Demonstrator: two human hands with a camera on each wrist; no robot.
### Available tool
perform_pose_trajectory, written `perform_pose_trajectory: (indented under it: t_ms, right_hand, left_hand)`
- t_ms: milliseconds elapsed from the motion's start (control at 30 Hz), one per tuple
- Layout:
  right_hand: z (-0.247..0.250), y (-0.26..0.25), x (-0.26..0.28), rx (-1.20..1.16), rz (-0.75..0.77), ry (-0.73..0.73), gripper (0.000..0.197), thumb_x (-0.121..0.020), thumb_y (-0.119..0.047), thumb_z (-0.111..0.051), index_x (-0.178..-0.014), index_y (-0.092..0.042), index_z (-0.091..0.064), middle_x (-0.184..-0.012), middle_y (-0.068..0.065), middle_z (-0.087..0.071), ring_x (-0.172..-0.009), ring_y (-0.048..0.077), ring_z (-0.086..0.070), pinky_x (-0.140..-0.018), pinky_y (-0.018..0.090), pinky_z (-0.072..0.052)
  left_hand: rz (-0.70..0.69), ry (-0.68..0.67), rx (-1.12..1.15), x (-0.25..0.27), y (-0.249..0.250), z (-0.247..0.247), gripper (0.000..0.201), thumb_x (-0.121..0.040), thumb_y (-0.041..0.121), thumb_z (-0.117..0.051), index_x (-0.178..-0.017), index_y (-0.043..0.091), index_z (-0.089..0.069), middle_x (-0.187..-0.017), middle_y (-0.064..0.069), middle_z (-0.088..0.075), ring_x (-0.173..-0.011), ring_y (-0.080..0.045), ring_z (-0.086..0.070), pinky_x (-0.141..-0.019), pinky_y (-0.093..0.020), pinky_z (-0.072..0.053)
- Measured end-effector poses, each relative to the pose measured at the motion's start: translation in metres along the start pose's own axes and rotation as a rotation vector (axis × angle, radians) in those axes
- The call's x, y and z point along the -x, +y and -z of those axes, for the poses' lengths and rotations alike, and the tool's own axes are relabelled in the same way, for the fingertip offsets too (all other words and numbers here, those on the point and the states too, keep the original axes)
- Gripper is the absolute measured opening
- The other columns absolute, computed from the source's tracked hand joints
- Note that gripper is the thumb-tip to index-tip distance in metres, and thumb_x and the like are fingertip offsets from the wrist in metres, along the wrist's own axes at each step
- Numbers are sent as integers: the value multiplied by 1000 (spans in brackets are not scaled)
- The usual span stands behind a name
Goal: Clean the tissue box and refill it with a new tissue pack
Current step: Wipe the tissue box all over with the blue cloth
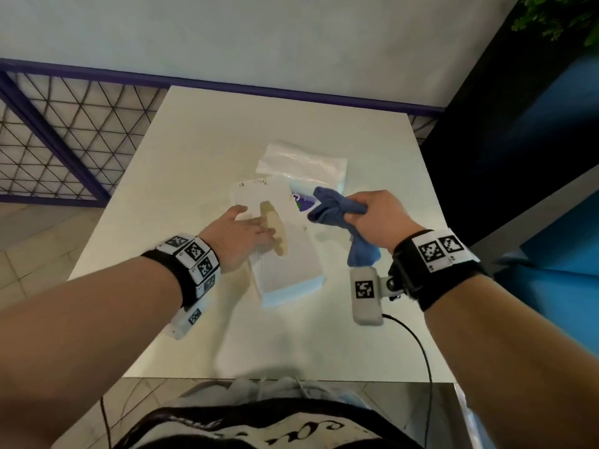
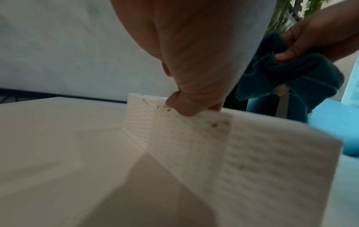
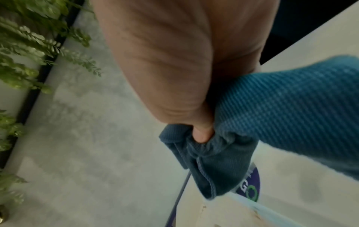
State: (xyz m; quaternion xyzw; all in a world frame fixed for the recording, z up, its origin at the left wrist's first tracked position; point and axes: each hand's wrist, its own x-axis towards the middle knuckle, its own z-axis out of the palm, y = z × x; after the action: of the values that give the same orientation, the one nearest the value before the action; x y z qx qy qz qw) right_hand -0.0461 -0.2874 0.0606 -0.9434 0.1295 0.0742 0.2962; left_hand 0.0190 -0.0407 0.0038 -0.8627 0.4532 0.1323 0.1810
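Observation:
A white textured tissue box [image 1: 285, 264] with a tan oval slot lies on the white table [image 1: 194, 150]; brown specks mark its far end and side [image 2: 194, 145]. My left hand [image 1: 246, 234] rests flat on the lid beside the slot, and its thumb [image 2: 186, 107] sits on the box's top edge. To the right of the box and above the table, my right hand [image 1: 372, 218] grips a bunched blue cloth [image 1: 337, 212] [image 3: 281, 107], which also shows in the left wrist view [image 2: 291, 76]. The new tissue pack [image 1: 301, 166], clear plastic with a purple label [image 3: 250, 184], lies just behind the box.
A purple-framed mesh railing [image 1: 58, 137] runs along the table's left and back. A blue surface [image 1: 551, 222] and a dark panel stand to the right, with green foliage [image 1: 557, 14] above. A black cable [image 1: 418, 348] hangs from my right wrist over the table's near edge.

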Motion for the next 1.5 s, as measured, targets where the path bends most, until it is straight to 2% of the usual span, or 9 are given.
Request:
perform_pose_trajectory:
  t_ms: [133, 233, 300, 367, 500, 733, 967, 1267, 1500]
  right_hand:
    - [-6, -14, -2, 77, 40, 27, 25, -90, -14, -53, -112, -17, -65, -96, 7, -67, -89, 25, -60, -73, 29, -48]
    - [-26, -30, 3, 71, 73, 3, 26, -94, -18, -46, -115, -19, -61, -87, -2, -61, -92, 27, -60, -65, 24, -40]
    - [-53, -33, 8, 235, 176, -148, 38, -97, -28, -38, -127, -13, -54, -113, 9, -62, -108, 31, -55, -79, 28, -41]
    - [-86, -28, 14, 451, 200, -405, 62, -95, -42, -25, -145, -7, -31, -152, 16, -30, -140, 30, -29, -107, 37, -32]
    - [-109, -23, -9, 512, 68, -436, 66, -100, -34, -31, -152, -17, 7, -160, 2, 19, -148, 22, 13, -118, 49, -6]
    - [-106, -57, -75, 675, 58, -344, 68, -100, -36, -32, -152, -12, 4, -161, 6, 11, -149, 26, 9, -121, 42, -3]
    - [-109, -45, 4, 696, 129, -483, 69, -98, -33, -33, -151, -5, 2, -161, 13, 5, -149, 28, 2, -119, 43, -6]
    - [-98, -62, -97, 664, 119, -435, 71, -100, -34, -37, -152, -11, 5, -161, 7, 11, -149, 26, 6, -118, 48, -13]
    - [-105, -31, -26, 642, 235, -450, 70, -99, -34, -39, -152, -10, 0, -161, 8, 4, -149, 26, 2, -121, 42, -11]
  left_hand:
    - [161, 89, 268, -1, 7, 6, 53, -94, 31, -42, -145, 27, -32, -159, 7, -22, -143, -3, -22, -117, -43, 0]
    - [242, 50, 242, -7, 24, 7, 94, -77, 74, -48, -146, 13, -28, -156, -4, -26, -142, -16, -28, -115, -52, -3]
    - [286, -10, 164, -11, 31, 6, 109, -69, 82, -50, -146, 9, -25, -154, -8, -26, -142, -21, -25, -114, -55, -5]
    - [322, -35, 197, -15, 32, 2, 108, -67, 82, -53, -145, 10, -30, -151, -9, -30, -140, -23, -26, -113, -56, -6]
    - [310, -33, 237, -16, 30, 1, 100, -67, 80, -56, -139, 12, -39, -139, -6, -41, -133, -21, -33, -111, -54, -14]
    - [359, -24, 325, -16, 24, 2, 125, -56, 84, -60, -145, 4, -25, -148, -5, -33, -134, -20, -35, -113, -49, -12]
    - [290, -1, 261, -16, 22, 1, 107, -58, 86, -54, -134, 11, -42, -133, -1, -43, -129, -16, -33, -105, -49, -23]
    - [335, -72, 324, -15, 21, 4, 121, -59, 83, -59, -145, 4, -26, -148, -5, -28, -132, -20, -35, -112, -50, -14]
    - [303, -53, 317, -11, 18, 3, 117, -57, 90, -51, -143, 12, -33, -147, -3, -33, -133, -17, -33, -108, -49, -19]
